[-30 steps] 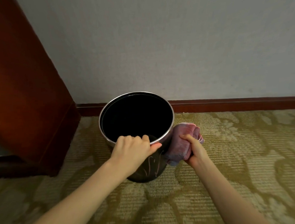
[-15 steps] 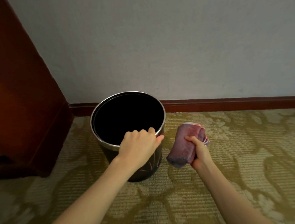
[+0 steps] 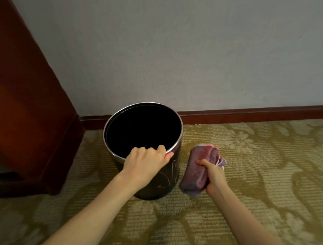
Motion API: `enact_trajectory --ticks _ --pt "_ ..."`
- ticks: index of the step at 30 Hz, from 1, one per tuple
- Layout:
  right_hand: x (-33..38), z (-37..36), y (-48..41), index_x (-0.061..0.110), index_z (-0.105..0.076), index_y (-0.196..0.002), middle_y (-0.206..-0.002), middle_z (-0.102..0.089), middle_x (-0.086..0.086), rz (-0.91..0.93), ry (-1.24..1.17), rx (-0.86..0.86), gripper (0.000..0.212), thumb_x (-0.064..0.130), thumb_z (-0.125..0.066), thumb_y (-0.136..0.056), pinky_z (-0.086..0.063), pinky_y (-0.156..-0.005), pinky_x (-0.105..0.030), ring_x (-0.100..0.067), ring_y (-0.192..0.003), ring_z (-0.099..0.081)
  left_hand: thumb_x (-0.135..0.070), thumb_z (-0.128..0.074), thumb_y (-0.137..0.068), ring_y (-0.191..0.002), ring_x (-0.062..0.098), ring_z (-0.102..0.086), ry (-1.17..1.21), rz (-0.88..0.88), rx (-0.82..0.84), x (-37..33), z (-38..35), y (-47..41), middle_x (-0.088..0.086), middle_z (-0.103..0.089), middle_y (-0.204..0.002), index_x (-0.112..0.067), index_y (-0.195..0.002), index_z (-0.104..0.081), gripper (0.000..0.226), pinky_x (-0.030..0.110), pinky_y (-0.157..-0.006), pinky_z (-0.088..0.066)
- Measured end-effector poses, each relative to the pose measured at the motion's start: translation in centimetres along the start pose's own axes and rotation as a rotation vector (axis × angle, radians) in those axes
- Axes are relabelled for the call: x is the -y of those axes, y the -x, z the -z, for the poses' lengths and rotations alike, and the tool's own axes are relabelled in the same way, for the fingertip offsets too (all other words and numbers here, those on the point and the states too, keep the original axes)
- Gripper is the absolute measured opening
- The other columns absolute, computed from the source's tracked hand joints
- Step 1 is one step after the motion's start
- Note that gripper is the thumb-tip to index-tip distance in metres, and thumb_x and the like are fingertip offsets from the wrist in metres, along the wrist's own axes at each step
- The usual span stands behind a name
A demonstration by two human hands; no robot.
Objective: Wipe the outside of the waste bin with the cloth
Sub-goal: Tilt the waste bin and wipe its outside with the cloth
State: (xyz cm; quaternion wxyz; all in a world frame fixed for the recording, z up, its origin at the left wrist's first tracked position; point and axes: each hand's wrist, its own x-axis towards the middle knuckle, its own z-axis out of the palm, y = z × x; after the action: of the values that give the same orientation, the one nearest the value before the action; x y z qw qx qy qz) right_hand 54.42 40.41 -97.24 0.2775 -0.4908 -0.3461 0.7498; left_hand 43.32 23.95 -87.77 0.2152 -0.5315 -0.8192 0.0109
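Cloth [image 3: 198,169], bunched in right hand [image 3: 213,173], had drawn clear of bin [image 3: 170,170]; left hand [image 3: 146,162] gripped rim [image 3: 110,152], presumably steadying it.

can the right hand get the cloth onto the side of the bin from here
Probably yes. The right hand holds the cloth just beside the waste bin, with only bare carpet between cloth and wall. The left hand holds the near rim, clear of that side.
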Motion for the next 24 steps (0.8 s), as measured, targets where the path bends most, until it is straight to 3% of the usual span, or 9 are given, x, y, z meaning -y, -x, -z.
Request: enact_trajectory --ticks 2,5,7,10,13,15,17,21,24 --pt "0.1 0.0 0.3 0.010 -0.056 -0.089 -0.086 -0.063 -0.010 0.009 0.036 -0.018 0.030 0.000 -0.073 -0.066 -0.051 -0.059 -0.030 -0.024 -0.076 -0.065 -0.046 -0.047 -0.091 -0.046 0.022 -0.064 0.049 0.073 0.053 -0.4 0.6 -0.2 0.002 -0.062 -0.050 -0.017 -0.073 -0.058 0.036 0.026 -0.041 -0.036" --pt "0.4 0.1 0.7 0.012 -0.055 -0.079 -0.078 -0.063 -0.009 0.061 0.124 -0.057 0.022 0.003 -0.073 -0.070 -0.048 -0.056 -0.028 -0.021 -0.070 -0.062 -0.049 -0.019 -0.094 -0.068 0.024 -0.067 0.176 0.244 0.069 0.1 1.2 -0.9 0.001 -0.063 -0.069 -0.019 -0.086 -0.053 0.046 0.032 -0.057 -0.049" --pt "0.6 0.1 0.8 0.012 -0.057 -0.079 -0.079 -0.066 -0.010 0.094 0.172 -0.035 0.021 0.004 -0.074 -0.069 -0.049 -0.059 -0.029 -0.022 -0.072 -0.064 -0.050 -0.011 -0.090 -0.070 0.025 -0.066 0.259 0.325 0.045 1.5 1.7 -1.0 -0.001 -0.059 -0.071 -0.021 -0.084 -0.050 0.049 0.035 -0.061 -0.052" --pt "1.1 -0.9 1.1 0.010 -0.060 -0.081 -0.076 -0.069 -0.010 0.129 0.209 0.005 0.020 0.006 -0.075 -0.067 -0.049 -0.057 -0.028 -0.022 -0.070 -0.067 -0.050 -0.020 -0.094 -0.064 0.026 -0.061 0.366 0.490 0.005 4.3 2.3 -0.8 0.003 -0.058 -0.067 -0.023 -0.071 -0.046 0.044 0.038 -0.059 -0.051" --pt "1.3 -2.9 2.0 0.011 -0.060 -0.081 -0.067 -0.069 -0.003 0.186 0.212 0.089 0.020 0.006 -0.074 -0.067 -0.049 -0.050 -0.025 -0.017 -0.063 -0.069 -0.045 -0.029 -0.096 -0.054 0.021 -0.051 0.398 0.589 -0.051 7.0 2.4 -0.5 0.000 -0.049 -0.058 -0.023 -0.061 -0.039 0.044 0.031 -0.048 -0.032" --pt "1.2 -4.4 2.7 0.013 -0.060 -0.082 -0.061 -0.068 0.003 0.236 0.250 0.162 0.022 0.005 -0.074 -0.067 -0.048 -0.043 -0.019 -0.009 -0.056 -0.067 -0.044 -0.030 -0.097 -0.053 0.021 -0.045 0.412 0.637 -0.076 8.8 2.4 -0.5 0.000 -0.045 -0.059 -0.023 -0.060 -0.037 0.043 0.032 -0.049 -0.028" --pt "1.0 -5.8 3.4 0.017 -0.060 -0.085 -0.063 -0.069 0.006 0.282 0.332 0.231 0.026 0.008 -0.075 -0.066 -0.048 -0.044 -0.018 -0.006 -0.059 -0.067 -0.043 -0.028 -0.097 -0.063 0.029 -0.049 0.430 0.680 -0.084 10.4 2.1 -0.7 0.004 -0.048 -0.065 -0.019 -0.065 -0.039 0.042 0.036 -0.057 -0.032" --pt "0.2 -8.0 4.7 0.018 -0.055 -0.106 -0.090 -0.067 0.002 0.378 0.462 0.290 0.048 0.015 -0.077 -0.063 -0.052 -0.067 -0.028 -0.013 -0.081 -0.066 -0.040 -0.030 -0.098 -0.076 0.037 -0.053 0.387 0.745 -0.159 12.6 1.4 -1.5 0.017 -0.056 -0.079 -0.010 -0.079 -0.047 0.039 0.039 -0.061 -0.033" --pt "-0.6 -9.0 5.1 0.026 -0.048 -0.111 -0.093 -0.063 0.013 0.443 0.500 0.275 0.056 0.016 -0.077 -0.065 -0.048 -0.062 -0.012 0.000 -0.079 -0.061 -0.038 -0.031 -0.098 -0.080 0.043 -0.055 0.335 0.769 -0.180 13.7 1.1 -1.5 0.028 -0.062 -0.090 -0.002 -0.088 -0.055 0.044 0.040 -0.062 -0.033"
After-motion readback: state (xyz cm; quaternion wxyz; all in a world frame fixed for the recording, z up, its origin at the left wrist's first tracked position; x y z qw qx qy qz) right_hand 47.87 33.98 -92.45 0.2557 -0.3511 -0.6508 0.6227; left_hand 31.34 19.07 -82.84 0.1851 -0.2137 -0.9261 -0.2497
